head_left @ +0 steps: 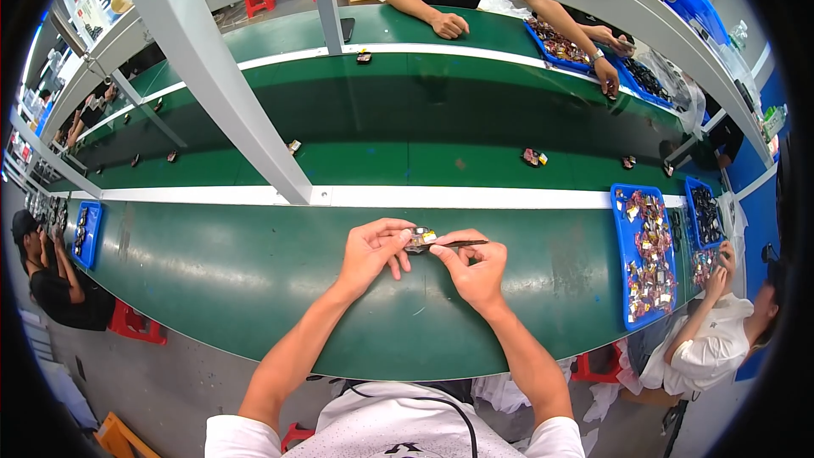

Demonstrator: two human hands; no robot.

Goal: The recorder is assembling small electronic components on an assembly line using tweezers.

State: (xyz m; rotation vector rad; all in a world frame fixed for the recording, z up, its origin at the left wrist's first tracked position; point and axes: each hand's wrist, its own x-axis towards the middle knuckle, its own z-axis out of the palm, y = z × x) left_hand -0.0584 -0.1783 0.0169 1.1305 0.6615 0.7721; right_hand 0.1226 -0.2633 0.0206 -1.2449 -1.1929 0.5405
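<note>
Above the green worktop (254, 288), both my hands meet in front of me. Closed fingers of my left hand (371, 254) grip a small electronic assembly (418, 239), dark and silvery with a yellow-and-white label. My right hand (476, 270) pinches a thin dark stick-like tool (469, 243), which points outward to the right. Its inner end lies at the assembly, where my fingertips hide whether the two touch. To the right on the worktop stands a blue tray (624, 263) filled with many small parts in red, gold and yellow.
Beyond a white rail (441, 196) runs a green conveyor belt (381, 131) carrying scattered small parts. A grey slanted post (212, 76) rises at the left. Another blue tray (91, 233) sits far left. Co-workers sit at both sides and across the belt.
</note>
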